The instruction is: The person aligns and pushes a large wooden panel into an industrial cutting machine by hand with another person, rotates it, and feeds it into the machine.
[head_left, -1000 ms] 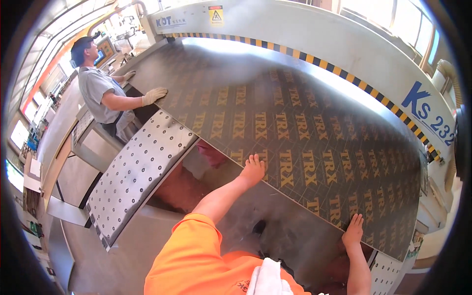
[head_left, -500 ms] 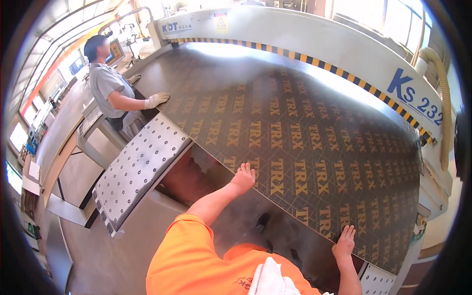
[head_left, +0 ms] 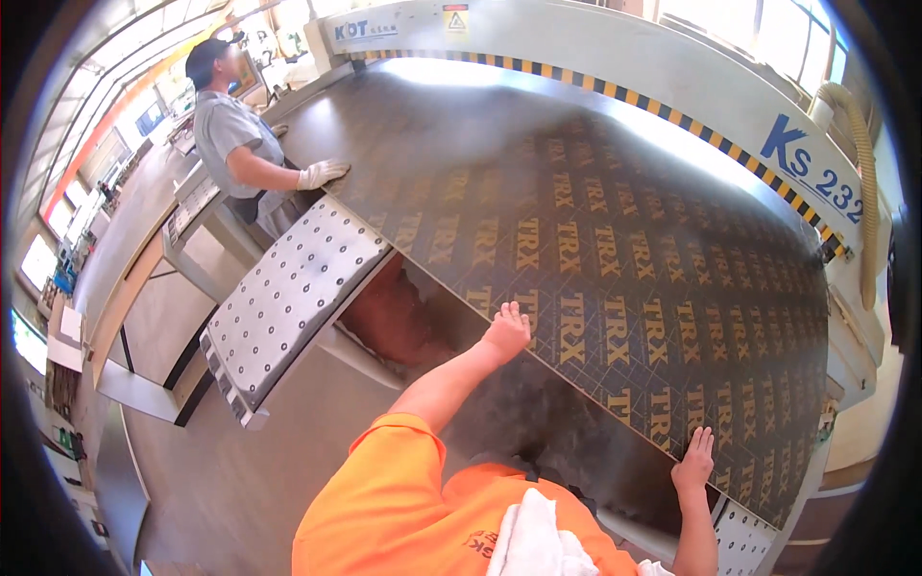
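A large dark panel [head_left: 595, 278] with rows of yellow printed lettering lies flat before me, running back under the machine beam. Over its near edge, left of centre, my left hand [head_left: 509, 331] rests with fingers stretched onto the top face. Farther right along that edge lies my right hand [head_left: 695, 456], fingers extended on the panel and slightly apart. Neither hand shows anything else in it; the thumbs' undersides are hidden. At the panel's left side a co-worker in a grey shirt [head_left: 230, 144] rests a gloved hand [head_left: 323, 174] on its edge.
A grey beam [head_left: 595, 48] with a black-and-yellow striped strip [head_left: 653, 112] crosses the far side. White support tables dotted with round black marks stand at left [head_left: 298, 293] and lower right [head_left: 744, 538]. A ribbed hose [head_left: 860, 173] hangs at right. A white cloth [head_left: 538, 538] hangs at my chest.
The whole view has shifted slightly, putting the panel, tables and co-worker farther right and up in the picture. Both my hands keep about the same places on the panel's edge.
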Motion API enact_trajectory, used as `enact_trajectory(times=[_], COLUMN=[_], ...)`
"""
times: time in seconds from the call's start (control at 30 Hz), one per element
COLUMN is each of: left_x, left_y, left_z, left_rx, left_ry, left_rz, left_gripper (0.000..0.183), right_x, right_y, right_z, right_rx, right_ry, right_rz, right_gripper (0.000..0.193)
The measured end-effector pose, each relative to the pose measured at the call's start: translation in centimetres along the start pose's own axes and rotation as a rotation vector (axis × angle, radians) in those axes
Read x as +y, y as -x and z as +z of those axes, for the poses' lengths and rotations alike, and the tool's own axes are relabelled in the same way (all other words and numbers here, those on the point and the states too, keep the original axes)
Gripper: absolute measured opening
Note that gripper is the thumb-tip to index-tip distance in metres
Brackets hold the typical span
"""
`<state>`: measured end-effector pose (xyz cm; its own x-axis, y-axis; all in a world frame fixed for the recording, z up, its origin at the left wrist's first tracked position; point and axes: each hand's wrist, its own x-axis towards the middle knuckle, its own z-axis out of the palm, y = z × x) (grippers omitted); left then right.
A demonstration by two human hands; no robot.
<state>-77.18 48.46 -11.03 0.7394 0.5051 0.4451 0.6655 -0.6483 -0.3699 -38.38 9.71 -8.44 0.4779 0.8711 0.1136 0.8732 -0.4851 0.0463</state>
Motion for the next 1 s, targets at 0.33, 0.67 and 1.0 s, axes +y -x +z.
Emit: enact_trajectory(times=[0.33,0.67,1.0], left_x=[0.8,0.3,-1.0], left_y=[0.2,0.6,1.3], left_z=[-0.4,-5.3,-7.9], left_rx=[-0.018,-0.337,-0.420], left_ry=[-0.042,0.146,0.372], left_rz=[-0.080,-0.150,-0.212], left_gripper=[0.036,0.069,0.080], right_x=[-1.6,-3.2,-4.0], right_y=[0.4,-0.2,-3.3], right_z=[-1.0,-3.5,0.9], right_rx=[-0.064,-0.191,-0.041], right_ry=[0.024,-0.209,-0.242], right_rz=[0.078,0.167,0.344], right_gripper=[0.090,0.091,0.077])
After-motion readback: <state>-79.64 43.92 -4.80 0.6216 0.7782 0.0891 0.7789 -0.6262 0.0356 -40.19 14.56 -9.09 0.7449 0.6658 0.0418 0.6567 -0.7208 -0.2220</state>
